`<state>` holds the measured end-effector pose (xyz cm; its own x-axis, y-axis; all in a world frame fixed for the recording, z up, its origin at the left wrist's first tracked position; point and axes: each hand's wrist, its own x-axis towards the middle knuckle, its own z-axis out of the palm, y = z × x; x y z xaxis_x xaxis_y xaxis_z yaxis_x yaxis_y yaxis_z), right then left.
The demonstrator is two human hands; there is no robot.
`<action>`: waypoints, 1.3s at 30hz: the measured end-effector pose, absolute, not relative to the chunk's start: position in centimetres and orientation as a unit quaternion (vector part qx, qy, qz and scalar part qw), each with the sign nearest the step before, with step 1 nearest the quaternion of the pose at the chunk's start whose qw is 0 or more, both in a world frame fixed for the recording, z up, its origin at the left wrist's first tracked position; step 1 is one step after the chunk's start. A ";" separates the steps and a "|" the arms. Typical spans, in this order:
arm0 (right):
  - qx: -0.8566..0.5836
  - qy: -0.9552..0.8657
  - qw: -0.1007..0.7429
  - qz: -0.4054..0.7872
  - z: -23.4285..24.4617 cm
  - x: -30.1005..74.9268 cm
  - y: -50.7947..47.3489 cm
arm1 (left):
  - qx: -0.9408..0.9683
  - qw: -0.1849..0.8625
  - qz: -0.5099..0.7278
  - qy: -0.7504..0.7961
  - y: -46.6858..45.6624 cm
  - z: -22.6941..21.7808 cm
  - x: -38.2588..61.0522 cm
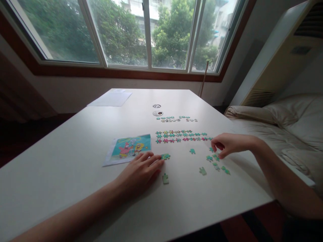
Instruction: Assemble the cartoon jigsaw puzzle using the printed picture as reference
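Note:
My left hand (144, 168) lies on the table with its fingers stretched out, its fingertips at the edge of a green puzzle piece (166, 156). Another green piece (165, 178) lies just to the right of that hand. Beside its knuckles is a picture card (133, 145) with cartoon figures on teal, partly covered by the fingers. My right hand (225, 144) is bent over a loose group of puzzle pieces, thumb and fingers apart. Its thumb tip is at a green piece (216, 157); other pieces (209, 158) lie close by. I see nothing held in either hand.
Rows of puzzle pieces (172, 135) run across the white table (75, 161), with shorter rows (171, 119) farther back. Two round inserts (157, 113) sit in the tabletop beyond them. Paper sheets (111, 99) lie far left; a couch (280, 124) stands to the right.

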<state>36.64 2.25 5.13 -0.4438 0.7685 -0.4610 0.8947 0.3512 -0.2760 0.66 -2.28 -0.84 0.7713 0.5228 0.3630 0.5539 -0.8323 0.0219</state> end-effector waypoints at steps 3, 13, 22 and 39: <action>0.498 0.821 0.124 -0.250 4.8 36.2 2.0 | -0.939 0.042 -0.184 -0.286 -2.2 -0.9 0.6; 0.493 0.820 0.138 -0.257 4.2 36.4 2.4 | -0.940 0.038 -0.188 -0.283 -2.2 -1.2 0.3; 0.445 0.809 0.104 -0.370 5.7 37.0 2.8 | -0.942 0.048 -0.186 -0.277 -2.1 -1.1 0.3; 0.426 0.771 -0.269 -0.389 1.8 29.1 3.1 | -0.946 0.027 -0.186 -0.263 -2.1 -1.1 0.5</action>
<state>29.06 3.12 1.80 -0.4913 0.8670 0.0837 0.4477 0.3338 -0.8296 0.48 -2.07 -1.07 0.7922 0.4878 0.3667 0.5080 -0.8601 0.0467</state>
